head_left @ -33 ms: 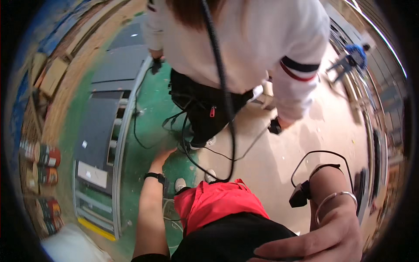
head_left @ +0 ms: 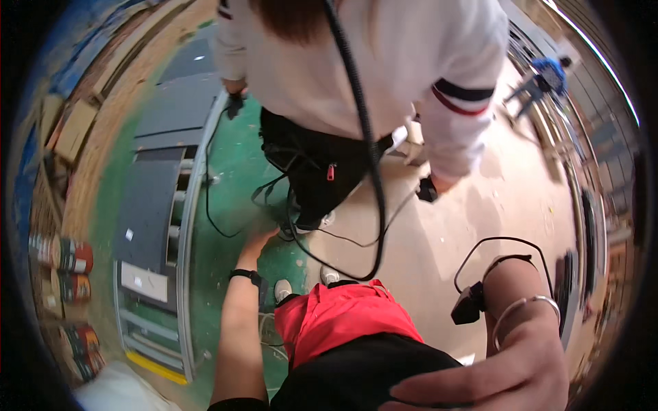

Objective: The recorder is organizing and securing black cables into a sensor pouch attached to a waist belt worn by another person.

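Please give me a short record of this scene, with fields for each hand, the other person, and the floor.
left hand: hangs down over the green floor, empty, black wristband on the wrist
right hand: rests flat on the black garment, fingers spread
right forearm: silver bangle and small black device with a cable
other person: stands opposite, white top, thick black cable hanging in front
floor: green strip beside tan area

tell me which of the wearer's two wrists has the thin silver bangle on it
The right wrist: a thin silver bangle circles it just above the right hand. The left wrist carries a black band instead, below the left hand.
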`<state>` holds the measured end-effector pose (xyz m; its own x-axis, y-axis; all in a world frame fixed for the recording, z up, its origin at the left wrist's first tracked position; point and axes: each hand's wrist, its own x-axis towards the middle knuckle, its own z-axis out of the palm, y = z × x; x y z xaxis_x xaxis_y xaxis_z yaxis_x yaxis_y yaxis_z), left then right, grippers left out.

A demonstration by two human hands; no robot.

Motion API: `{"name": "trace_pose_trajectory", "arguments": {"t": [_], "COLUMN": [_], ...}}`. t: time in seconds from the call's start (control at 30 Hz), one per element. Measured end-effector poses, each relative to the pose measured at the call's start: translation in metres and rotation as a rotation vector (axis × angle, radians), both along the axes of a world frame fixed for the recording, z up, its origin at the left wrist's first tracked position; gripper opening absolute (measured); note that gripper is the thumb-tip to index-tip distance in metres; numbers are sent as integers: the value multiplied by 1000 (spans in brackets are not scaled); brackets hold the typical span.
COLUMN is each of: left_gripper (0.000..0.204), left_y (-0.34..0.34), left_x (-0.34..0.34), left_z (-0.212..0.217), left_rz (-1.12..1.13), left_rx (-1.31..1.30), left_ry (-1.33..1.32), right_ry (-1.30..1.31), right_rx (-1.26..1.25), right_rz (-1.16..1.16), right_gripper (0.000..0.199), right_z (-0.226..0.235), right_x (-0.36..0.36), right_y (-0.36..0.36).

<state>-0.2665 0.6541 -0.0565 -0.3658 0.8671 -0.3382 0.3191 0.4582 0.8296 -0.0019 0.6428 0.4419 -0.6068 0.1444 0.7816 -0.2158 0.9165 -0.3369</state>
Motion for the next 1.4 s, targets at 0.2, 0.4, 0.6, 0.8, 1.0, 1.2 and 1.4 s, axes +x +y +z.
{"name": "trace_pose_trajectory", "arguments": {"t": [0.2,0.4,0.6,0.8,1.0,1.2,1.4], "left_gripper": [55,29,12,32,38,27,41], "left_y": [45,3,-19,10,31,38,29], "left_x": [38,48,27,66,62,47,23], "left_z": [8,41,196,313,315,299,258], "left_rz": [151,103,-148,-305,-398,-414,-686], "left_rx": [21,11,130,304,261,255,105], "left_ry": [-722,-1157,-1305,-1319,-953,-826,-711], "right_ry": [130,-508,-734,-277,437,433,664], "right_rx": [-54,-535,-912,-1242,-1123,-1237,-1868], "right_rz": [-89,338,11,-445,-305,-211,22], "right_gripper": [21,21,34,61,61,36,36], "right_z": [-9,-46,-185,-249,-188,-199,-263], "right_x": [-58,-35,-14,-29,-47,-54,-46], "right_y": [-27,-36,-55,-41,20,40,25]}}
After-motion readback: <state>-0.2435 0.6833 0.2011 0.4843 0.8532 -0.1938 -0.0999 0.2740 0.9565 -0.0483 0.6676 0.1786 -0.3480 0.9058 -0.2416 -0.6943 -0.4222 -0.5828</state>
